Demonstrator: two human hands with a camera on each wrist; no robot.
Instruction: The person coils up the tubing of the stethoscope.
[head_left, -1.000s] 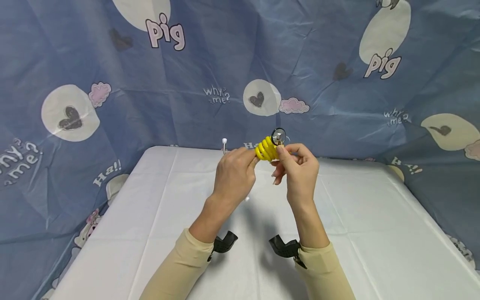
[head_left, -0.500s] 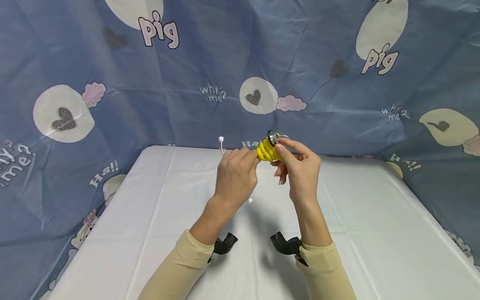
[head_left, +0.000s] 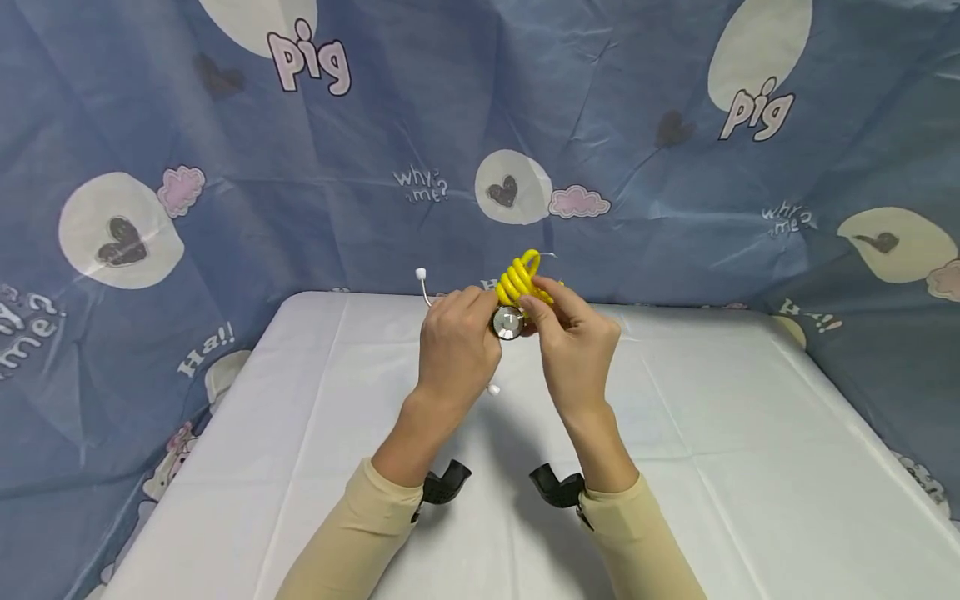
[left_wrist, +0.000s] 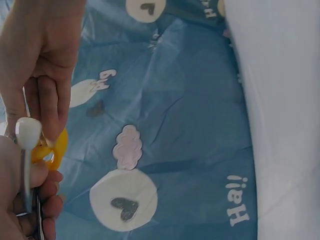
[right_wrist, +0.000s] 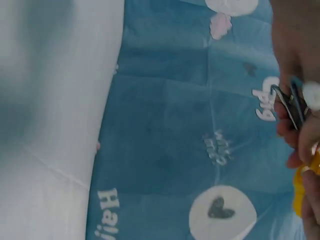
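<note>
A stethoscope with yellow tubing (head_left: 513,282) wound into a coil is held up above the table, between both hands. My left hand (head_left: 457,346) grips its metal ear tubes; one white ear tip (head_left: 421,273) pokes out above the fist and another ear tip (head_left: 492,389) below. With thumb and fingers my right hand (head_left: 581,350) pinches the tubing at the right of the coil. The round silver chest piece (head_left: 509,323) hangs under the coil, beside the left hand. In the left wrist view, an ear tip (left_wrist: 28,132) stands before the fingers, which hide most of the coil.
A white-covered table (head_left: 360,517) lies below the hands. Blue printed cloth (head_left: 645,67) hangs behind it and along its sides. A black camera mount (head_left: 447,482) sits at the left wrist and another black mount (head_left: 557,486) at the right.
The chest piece has swung from the top of the coil down to beside my left hand. A yellow loop now shows at the top. Both hands have shifted slightly left.
</note>
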